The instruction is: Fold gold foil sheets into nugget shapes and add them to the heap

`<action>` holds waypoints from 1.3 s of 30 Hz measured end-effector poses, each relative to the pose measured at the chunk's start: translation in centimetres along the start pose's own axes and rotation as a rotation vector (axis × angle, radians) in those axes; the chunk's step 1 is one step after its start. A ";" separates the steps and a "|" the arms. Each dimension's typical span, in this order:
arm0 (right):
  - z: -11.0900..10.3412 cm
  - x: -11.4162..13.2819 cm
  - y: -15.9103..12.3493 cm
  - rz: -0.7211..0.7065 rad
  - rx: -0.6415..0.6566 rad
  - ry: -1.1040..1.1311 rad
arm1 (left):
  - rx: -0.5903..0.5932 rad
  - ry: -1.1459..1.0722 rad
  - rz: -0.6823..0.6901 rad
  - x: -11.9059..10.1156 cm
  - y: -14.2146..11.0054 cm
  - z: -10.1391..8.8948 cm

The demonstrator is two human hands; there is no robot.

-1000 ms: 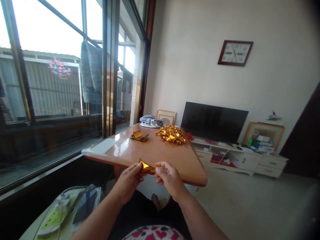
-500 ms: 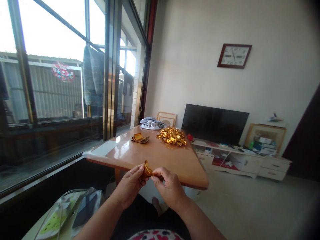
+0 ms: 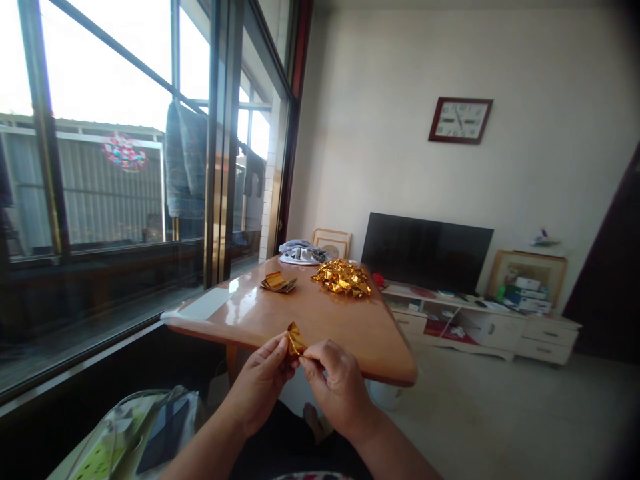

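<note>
Fingers of left hand [image 3: 260, 385] and right hand [image 3: 337, 393] pinched narrow on a folded gold foil piece [image 3: 295, 341], held in the air just short of the near edge of the varnished wooden surface [image 3: 320, 327]. Farther along the surface: flat foil stack [image 3: 278, 283], heap of folded foil pieces [image 3: 343, 278], grey cloth [image 3: 300, 254]. Dark phone [image 3: 164, 435] lies lower left, well apart from the hands.
</note>
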State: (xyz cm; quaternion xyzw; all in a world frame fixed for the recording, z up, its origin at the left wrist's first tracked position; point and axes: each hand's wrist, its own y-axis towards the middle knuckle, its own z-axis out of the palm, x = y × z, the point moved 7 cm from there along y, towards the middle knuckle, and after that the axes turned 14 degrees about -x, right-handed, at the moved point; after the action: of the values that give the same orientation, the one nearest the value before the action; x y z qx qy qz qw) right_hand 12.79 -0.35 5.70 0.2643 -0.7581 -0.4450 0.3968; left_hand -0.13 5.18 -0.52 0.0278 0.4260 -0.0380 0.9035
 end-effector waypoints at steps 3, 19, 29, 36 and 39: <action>-0.1 0.2 0.0 0.002 -0.005 0.024 | -0.004 -0.014 -0.007 0.0 -0.1 0.0; 0.5 0.0 -0.5 -0.023 -0.069 -0.151 | 0.017 -0.047 0.001 0.2 -0.5 0.3; 3.2 1.7 -1.8 -0.079 0.022 -0.112 | -0.138 -0.115 -0.028 1.4 0.1 -0.4; 0.8 -0.9 -0.9 0.334 -0.109 0.177 | -0.179 -0.206 -0.144 1.0 0.1 -1.1; 0.5 -3.5 -1.0 0.542 -0.161 0.213 | -0.173 -0.192 -0.151 0.8 0.0 -1.0</action>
State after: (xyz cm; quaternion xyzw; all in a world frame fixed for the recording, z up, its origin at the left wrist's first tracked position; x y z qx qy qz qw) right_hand 14.36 2.07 3.42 0.0653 -0.7176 -0.3513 0.5979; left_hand -0.42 5.22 -1.80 -0.0861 0.3404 -0.0714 0.9336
